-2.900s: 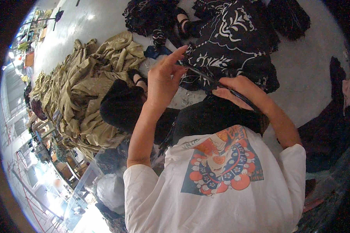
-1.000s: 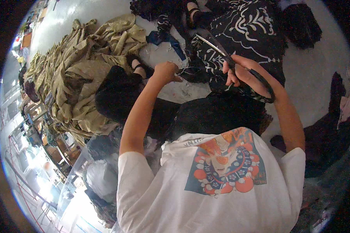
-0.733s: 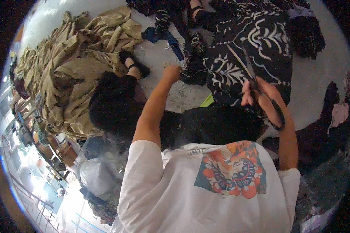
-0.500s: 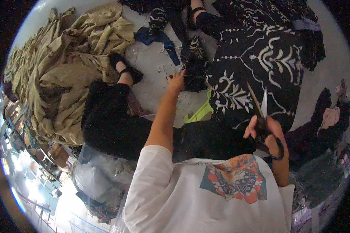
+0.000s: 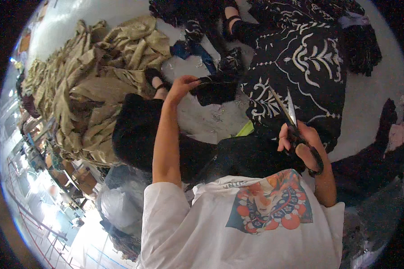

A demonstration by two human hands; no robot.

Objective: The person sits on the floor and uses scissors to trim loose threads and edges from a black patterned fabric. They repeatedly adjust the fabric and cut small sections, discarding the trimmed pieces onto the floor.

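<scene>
Where the scissors [image 5: 293,129] are sitting: in the right hand [image 5: 309,136], fingers wrapping the handles, blades gaping
Tips: pointing forward and a bit left, long axis running that way too, probably so they're aiming safely outward
Left hand [image 5: 183,87]: fingers pinching the left end of a black cloth piece [image 5: 217,93], guessing that's steadying it
Black cloth piece: running left to right
Patterned cloth [image 5: 303,60]: spreading out beyond the scissors

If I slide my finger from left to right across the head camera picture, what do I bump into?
Big tan cloth pile → left hand → small black cloth → scissors → pink cloth.
</scene>
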